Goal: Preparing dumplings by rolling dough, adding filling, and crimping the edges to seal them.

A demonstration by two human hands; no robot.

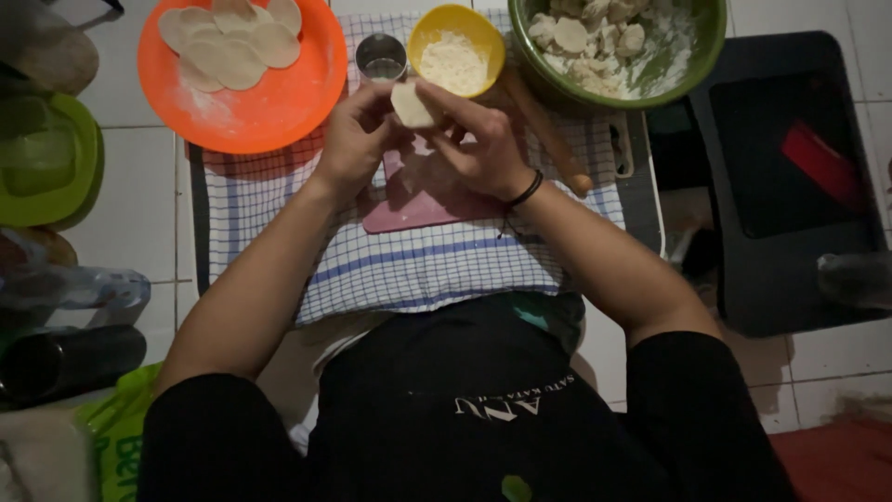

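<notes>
Both hands, left hand [358, 139] and right hand [478, 139], are pinching one dough piece [412, 104] above the pink board [418, 206], apparently shaping it; next likely needing flattening.

1 orange plate [307, 93], 1 yellow bowl [423, 33], 1 green bowl [706, 51], 1 metal cup [381, 56], 1 rolling pin [548, 135], 1 pink board [418, 209].
</notes>
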